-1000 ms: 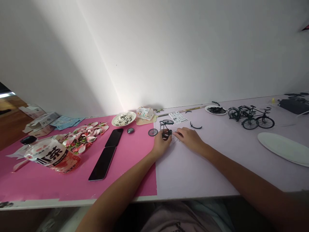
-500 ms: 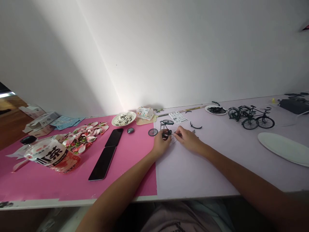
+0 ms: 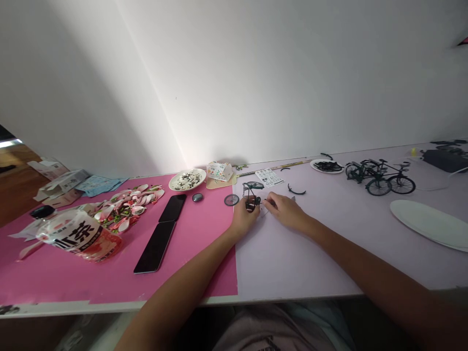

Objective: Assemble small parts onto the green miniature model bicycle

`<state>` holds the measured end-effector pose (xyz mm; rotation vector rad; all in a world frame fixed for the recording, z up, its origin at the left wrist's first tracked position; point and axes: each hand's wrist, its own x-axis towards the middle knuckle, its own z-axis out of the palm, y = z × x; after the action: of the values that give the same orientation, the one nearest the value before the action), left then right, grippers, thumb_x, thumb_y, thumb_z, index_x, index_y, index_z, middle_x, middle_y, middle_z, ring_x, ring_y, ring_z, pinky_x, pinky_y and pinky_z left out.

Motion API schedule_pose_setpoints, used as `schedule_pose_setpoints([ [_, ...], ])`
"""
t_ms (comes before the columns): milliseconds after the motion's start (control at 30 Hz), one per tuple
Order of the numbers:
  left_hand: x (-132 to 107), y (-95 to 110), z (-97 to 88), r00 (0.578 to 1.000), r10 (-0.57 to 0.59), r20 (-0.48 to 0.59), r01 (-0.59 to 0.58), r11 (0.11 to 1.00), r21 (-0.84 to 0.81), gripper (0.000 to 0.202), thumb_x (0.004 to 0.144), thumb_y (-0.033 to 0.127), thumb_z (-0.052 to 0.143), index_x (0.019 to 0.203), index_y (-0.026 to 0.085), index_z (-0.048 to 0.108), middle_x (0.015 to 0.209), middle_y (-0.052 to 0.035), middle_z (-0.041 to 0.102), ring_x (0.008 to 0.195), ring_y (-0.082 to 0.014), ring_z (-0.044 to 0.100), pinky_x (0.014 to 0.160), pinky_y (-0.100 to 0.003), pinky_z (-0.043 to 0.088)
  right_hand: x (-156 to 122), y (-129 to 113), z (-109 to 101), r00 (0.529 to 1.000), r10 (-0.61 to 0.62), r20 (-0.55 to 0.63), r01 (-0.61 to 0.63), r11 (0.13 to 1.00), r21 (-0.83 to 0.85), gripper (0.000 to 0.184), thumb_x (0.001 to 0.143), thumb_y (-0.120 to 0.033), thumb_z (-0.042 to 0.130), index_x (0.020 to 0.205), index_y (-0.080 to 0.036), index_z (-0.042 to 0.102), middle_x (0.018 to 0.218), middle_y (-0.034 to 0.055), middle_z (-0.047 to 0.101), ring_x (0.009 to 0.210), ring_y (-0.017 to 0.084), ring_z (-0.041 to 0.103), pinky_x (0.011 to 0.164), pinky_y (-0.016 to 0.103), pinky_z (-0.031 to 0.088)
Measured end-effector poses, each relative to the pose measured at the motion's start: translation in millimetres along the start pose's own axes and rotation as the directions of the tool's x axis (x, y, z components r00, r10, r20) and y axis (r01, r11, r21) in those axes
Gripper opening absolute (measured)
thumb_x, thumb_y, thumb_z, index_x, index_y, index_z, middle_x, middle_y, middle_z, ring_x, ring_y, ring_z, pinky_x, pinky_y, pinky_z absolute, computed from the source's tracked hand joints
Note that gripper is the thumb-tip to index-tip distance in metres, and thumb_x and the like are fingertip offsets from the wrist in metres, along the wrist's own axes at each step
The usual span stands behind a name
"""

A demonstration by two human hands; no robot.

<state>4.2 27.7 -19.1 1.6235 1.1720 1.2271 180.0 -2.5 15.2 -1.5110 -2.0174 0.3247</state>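
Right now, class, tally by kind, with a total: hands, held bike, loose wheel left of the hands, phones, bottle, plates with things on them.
Left hand and right hand: 2
Held bike: 1
Loose wheel: 1
Phones: 2
Bottle: 1
Loaded plates: 2
Total: 9

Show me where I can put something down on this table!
Bare pink tabletop lies between the phones and left forearm; bare lavender tabletop, between the right forearm and oval plate. It's crowded around the tea bottle, pink pieces and left hand.
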Motion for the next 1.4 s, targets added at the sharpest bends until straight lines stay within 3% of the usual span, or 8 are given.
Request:
schedule_pose_setpoints([
  [200,-0.7,2.8,-0.5,1.0,0.0,0.006,0.0,1.0,0.017,0.032,0.081,0.013,0.073,0.111,0.013,0.065,0.106,-0.0114,0.074,0.077,-0.0136,0.067,0.069,-0.026,0.054,-2.0,-2.6,-1.5,1.0,0.021,0.008,-0.021,0.999,0.026,0.014,0.095,-0.037,0.053,0.088,-0.025,0.052,0.083,0.0006,0.07,0.07,0.019,0.063,0.059,0.028,0.038],
  [633,1.2,-2.8,-0.4,1.0,0.004,0.018,-0.004,1.0,0.015,0.031,0.081,0.016,0.073,0.111,0.013,0.065,0.106,-0.0109,0.073,0.078,-0.0137,0.067,0.07,-0.026,0.054,0.0,3.7,1.1,0.999,-0.019,0.041,0.017,0.999,0.048,0.02,0.099,-0.039,0.048,0.085,-0.024,0.049,0.078,-0.0008,0.066,0.064,0.016,0.056,0.058,0.026,0.034],
  [1400,2.8,-6.3,-1.6,0.998,0.028,0.062,-0.033,0.996,0.078,0.032,0.084,0.016,0.069,0.115,0.012,0.063,0.109,-0.0116,0.073,0.082,-0.0152,0.068,0.072,-0.027,0.054,0.2,3.1,1.3,0.995,0.043,0.095,-0.049,0.997,0.062,0.023,0.099,-0.043,0.046,0.086,-0.024,0.047,0.079,-0.0003,0.066,0.067,0.017,0.056,0.059,0.027,0.032],
])
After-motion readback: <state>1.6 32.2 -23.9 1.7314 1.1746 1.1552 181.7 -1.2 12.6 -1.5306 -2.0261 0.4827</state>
